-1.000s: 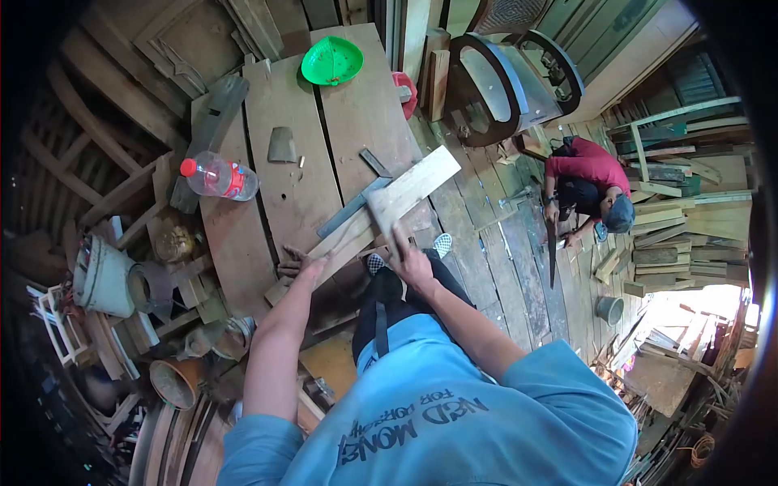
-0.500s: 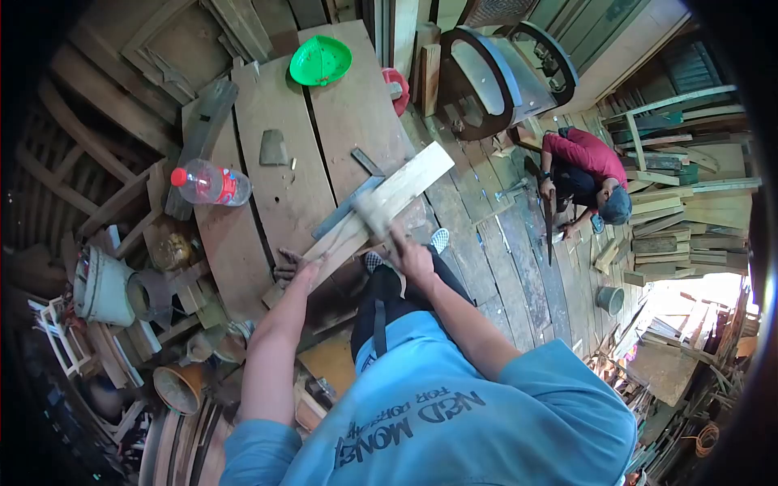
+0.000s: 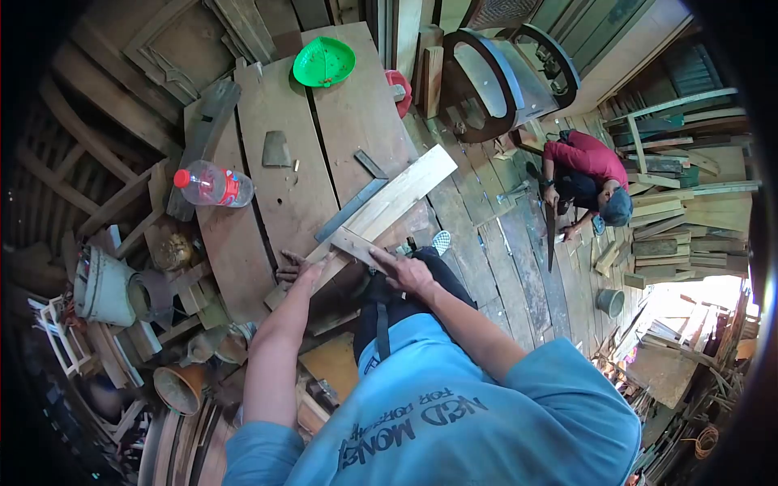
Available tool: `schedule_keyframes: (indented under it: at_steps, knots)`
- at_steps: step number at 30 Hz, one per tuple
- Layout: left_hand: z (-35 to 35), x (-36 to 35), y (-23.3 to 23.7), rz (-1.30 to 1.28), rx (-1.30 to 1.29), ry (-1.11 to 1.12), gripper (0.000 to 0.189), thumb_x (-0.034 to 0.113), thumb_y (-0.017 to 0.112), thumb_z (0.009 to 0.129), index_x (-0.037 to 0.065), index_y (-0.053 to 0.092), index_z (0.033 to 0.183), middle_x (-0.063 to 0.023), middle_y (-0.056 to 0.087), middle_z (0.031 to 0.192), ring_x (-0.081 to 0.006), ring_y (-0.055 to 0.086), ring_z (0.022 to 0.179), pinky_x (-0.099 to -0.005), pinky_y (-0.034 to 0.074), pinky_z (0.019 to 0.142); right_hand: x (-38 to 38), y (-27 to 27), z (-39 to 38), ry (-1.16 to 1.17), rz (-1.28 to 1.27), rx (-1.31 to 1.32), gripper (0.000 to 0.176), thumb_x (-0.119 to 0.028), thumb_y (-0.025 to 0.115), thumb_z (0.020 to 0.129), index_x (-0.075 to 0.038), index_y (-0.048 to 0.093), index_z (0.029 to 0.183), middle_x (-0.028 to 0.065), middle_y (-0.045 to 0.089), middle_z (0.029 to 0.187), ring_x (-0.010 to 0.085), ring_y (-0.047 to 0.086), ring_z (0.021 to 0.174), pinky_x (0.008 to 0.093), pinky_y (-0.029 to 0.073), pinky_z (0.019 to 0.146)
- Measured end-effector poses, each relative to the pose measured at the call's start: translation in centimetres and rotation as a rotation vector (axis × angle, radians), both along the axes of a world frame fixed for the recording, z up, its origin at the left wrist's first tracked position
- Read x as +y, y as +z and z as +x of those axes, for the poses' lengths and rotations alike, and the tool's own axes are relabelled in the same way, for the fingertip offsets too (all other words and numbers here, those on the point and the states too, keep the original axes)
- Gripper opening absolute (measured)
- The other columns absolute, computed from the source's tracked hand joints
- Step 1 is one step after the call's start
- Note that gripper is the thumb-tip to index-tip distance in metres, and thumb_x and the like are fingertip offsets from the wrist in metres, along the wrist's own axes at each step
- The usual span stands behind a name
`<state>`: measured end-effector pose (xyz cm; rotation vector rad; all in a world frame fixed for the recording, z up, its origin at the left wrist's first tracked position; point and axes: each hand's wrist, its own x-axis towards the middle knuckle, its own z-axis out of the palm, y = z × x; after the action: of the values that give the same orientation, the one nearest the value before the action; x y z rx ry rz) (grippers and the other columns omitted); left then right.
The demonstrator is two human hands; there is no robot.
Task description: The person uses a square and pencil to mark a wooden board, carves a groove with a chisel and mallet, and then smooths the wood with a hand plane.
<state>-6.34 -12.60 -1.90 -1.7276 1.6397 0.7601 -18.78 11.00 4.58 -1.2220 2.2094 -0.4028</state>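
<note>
A long pale plank [image 3: 397, 194] lies diagonally across the wooden workbench [image 3: 284, 194]. My left hand [image 3: 296, 267] rests flat on the plank's near end, fingers spread. My right hand [image 3: 405, 271] grips a small wooden block [image 3: 354, 242] that lies across the plank just right of my left hand. A grey metal ruler [image 3: 352, 209] lies alongside the plank's far edge. My dark trouser legs and checkered shoe [image 3: 442, 240] show below the bench edge.
On the bench are a green bowl [image 3: 324, 61], a plastic bottle [image 3: 212, 186] and a flat metal piece [image 3: 276, 150]. A person in a red shirt [image 3: 587, 162] crouches on the plank floor with a saw [image 3: 551, 235]. A white bucket [image 3: 101, 283] and scrap wood crowd the left.
My right hand has pulled the wooden block down the plank toward me, from its middle to near my left hand. My left hand has stayed on the plank's end.
</note>
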Motion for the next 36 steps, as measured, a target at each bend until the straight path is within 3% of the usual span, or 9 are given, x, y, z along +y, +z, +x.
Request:
schedule_keyframes:
  at_steps: [6,8,10,14,17,22,25,29,36]
  knots:
    - [1.1,0.2,0.0,-0.006,0.027,0.032,0.141,0.073,0.071,0.049,0.023,-0.026,0.139,-0.0336,-0.017,0.143,-0.0429,-0.018,0.134,-0.0630,-0.002,0.104,-0.3,-1.4,-0.4,-0.396,-0.046,-0.058,0.078,-0.031,0.065,0.076,-0.032,0.022,0.142,0.0218,0.061,0.087,0.0370,0.061,0.078,0.0469,0.050,0.068]
    - [-0.2,-0.1,0.1,-0.013,0.059,0.033,0.141,0.073,0.071,0.049,0.023,-0.026,0.139,-0.0337,-0.017,0.142,-0.0428,-0.018,0.134,-0.0631,-0.002,0.104,0.5,-0.4,0.4,-0.008,-0.112,-0.067,0.074,-0.029,0.062,0.078,-0.035,0.023,0.141,0.0220,0.060,0.081,0.0375,0.062,0.077,0.0473,0.050,0.067]
    - [0.2,0.0,-0.1,0.000,0.021,0.010,0.141,0.072,0.072,0.049,0.024,-0.025,0.139,-0.0335,-0.016,0.143,-0.0426,-0.018,0.134,-0.0633,-0.001,0.104,0.2,-0.7,-1.0,0.005,-0.062,0.005,0.078,-0.025,0.064,0.077,-0.034,0.022,0.142,0.0218,0.060,0.080,0.0377,0.062,0.076,0.0477,0.050,0.067]
    - [0.4,0.1,-0.2,-0.019,0.027,0.002,0.144,0.071,0.074,0.047,0.024,-0.026,0.139,-0.0331,-0.015,0.143,-0.0447,-0.018,0.134,-0.0622,0.002,0.105,-1.0,0.3,-1.4,-0.641,0.063,-0.141,0.076,-0.022,0.064,0.075,-0.034,0.026,0.140,0.0242,0.059,0.102,0.0401,0.061,0.083,0.0455,0.051,0.072]
    - [-0.1,0.0,-0.4,-0.015,0.033,0.005,0.143,0.070,0.074,0.047,0.024,-0.025,0.139,-0.0330,-0.016,0.143,-0.0441,-0.019,0.134,-0.0618,0.000,0.105,1.7,-1.2,-0.4,0.039,0.014,0.028,0.073,-0.025,0.062,0.077,-0.029,0.027,0.141,0.0218,0.062,0.087,0.0387,0.062,0.077,0.0472,0.050,0.068]
    - [0.4,0.3,-0.8,-0.017,0.046,0.021,0.142,0.069,0.075,0.048,0.024,-0.024,0.139,-0.0329,-0.017,0.143,-0.0430,-0.019,0.134,-0.0612,-0.002,0.105,0.3,-1.4,-1.3,-0.409,0.022,-0.110,0.077,-0.027,0.064,0.077,-0.030,0.023,0.142,0.0224,0.059,0.094,0.0378,0.061,0.085,0.0464,0.050,0.072]
    - [0.3,0.1,-1.2,-0.027,0.050,0.012,0.142,0.069,0.075,0.048,0.024,-0.024,0.140,-0.0328,-0.017,0.143,-0.0423,-0.020,0.134,-0.0608,-0.004,0.105,1.2,-1.3,-0.4,0.062,0.002,0.013,0.078,-0.029,0.061,0.079,-0.039,0.016,0.142,0.0220,0.061,0.085,0.0376,0.063,0.077,0.0463,0.052,0.068]
    - [1.2,0.1,-2.4,-0.034,0.078,-0.001,0.141,0.068,0.075,0.049,0.023,-0.023,0.140,-0.0327,-0.018,0.143,-0.0414,-0.020,0.134,-0.0603,-0.006,0.105,0.2,-0.5,-2.8,0.021,0.156,-0.007,0.081,-0.026,0.061,0.080,-0.044,0.011,0.141,0.0204,0.061,0.085,0.0369,0.063,0.075,0.0443,0.052,0.066]
    - [-0.1,0.4,1.1,-0.016,0.101,0.091,0.141,0.062,0.079,0.050,0.023,-0.023,0.140,-0.0310,-0.017,0.144,-0.0397,-0.021,0.134,-0.0579,-0.009,0.106,-2.0,2.2,-8.0,0.258,0.074,0.291,0.078,-0.014,0.061,0.071,-0.035,0.029,0.140,0.0144,0.049,0.107,0.0325,0.048,0.102,0.0423,0.042,0.086]
